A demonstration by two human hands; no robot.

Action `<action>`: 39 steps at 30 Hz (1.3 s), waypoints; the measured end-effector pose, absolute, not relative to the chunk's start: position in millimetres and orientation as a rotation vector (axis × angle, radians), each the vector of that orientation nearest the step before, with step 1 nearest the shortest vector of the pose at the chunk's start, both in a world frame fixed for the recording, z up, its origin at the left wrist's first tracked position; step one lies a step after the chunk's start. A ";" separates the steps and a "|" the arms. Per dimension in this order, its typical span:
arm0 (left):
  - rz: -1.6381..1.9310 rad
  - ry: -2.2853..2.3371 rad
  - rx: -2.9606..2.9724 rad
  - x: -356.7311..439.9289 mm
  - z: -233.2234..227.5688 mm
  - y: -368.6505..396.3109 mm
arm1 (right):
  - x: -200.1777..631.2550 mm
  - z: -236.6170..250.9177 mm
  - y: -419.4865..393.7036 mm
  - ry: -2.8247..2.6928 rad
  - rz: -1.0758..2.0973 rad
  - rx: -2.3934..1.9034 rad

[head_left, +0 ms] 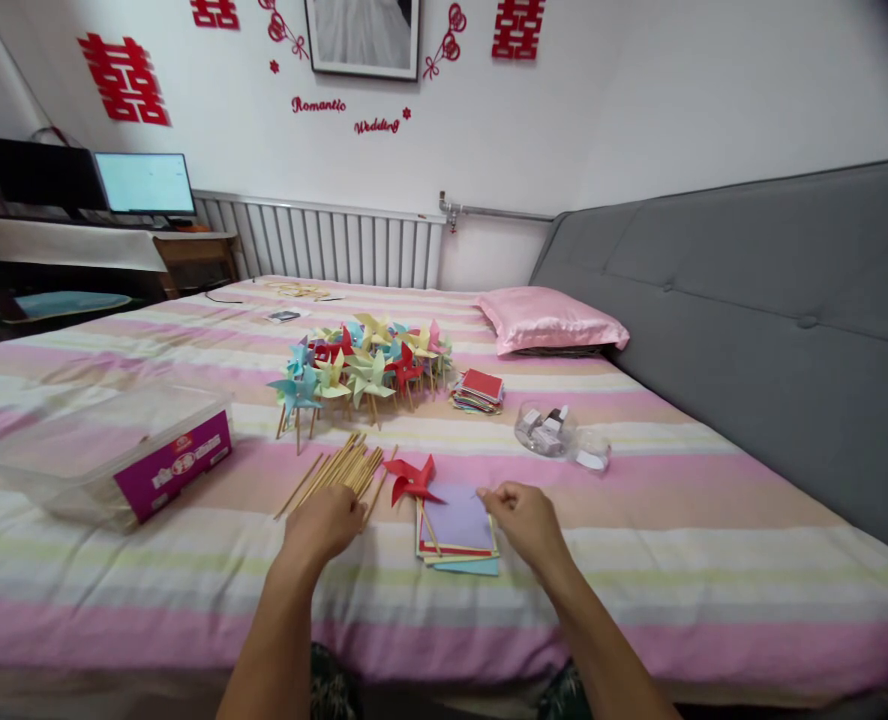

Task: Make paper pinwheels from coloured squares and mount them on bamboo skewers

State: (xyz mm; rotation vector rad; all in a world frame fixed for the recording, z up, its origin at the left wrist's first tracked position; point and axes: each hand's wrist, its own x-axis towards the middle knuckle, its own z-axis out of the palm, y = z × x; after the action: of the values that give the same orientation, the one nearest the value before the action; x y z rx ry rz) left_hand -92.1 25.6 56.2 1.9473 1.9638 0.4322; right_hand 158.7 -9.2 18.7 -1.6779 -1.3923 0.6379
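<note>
My left hand (328, 522) is curled over the near ends of a bundle of thin wooden sticks (343, 468); its fingertips are partly hidden. Closed in a pinch, my right hand (523, 515) is at the right edge of a stack of square paper sheets (459, 520), the top one purple. Something tiny shows at its fingertips, too small to name. Between the hands a red paper pinwheel (414, 480) on a stick lies partly across the stack. Beyond the sticks lies a dense group of finished pinwheels (369, 370) in several colours.
A clear plastic box (174, 460) with a purple label sits at left. Behind the right hand are a second paper stack (480, 388), a clear round container (545, 430) with small items, and its smaller neighbour (592, 452). A pink pillow (553, 318) lies by the grey headboard (751, 300).
</note>
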 end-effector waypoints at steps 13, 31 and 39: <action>1.444 1.439 2.314 -32.3 128.7 -31.2 | 171.2 92.1 -32.1 -0.840 0.337 -1.110; 1.823 1.127 2.393 12.7 169.1 -8.7 | 155.0 160.6 -26.4 -1.289 -0.258 -0.908; 1.723 1.240 2.432 26.8 123.7 80.2 | 165.2 120.8 59.0 -1.376 -0.232 -1.044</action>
State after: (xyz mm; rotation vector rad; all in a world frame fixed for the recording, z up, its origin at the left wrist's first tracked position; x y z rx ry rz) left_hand 26.8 80.2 123.7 2.4321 1.2396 1.7230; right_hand 165.2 59.0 120.8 -1.0436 -1.3757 -0.2324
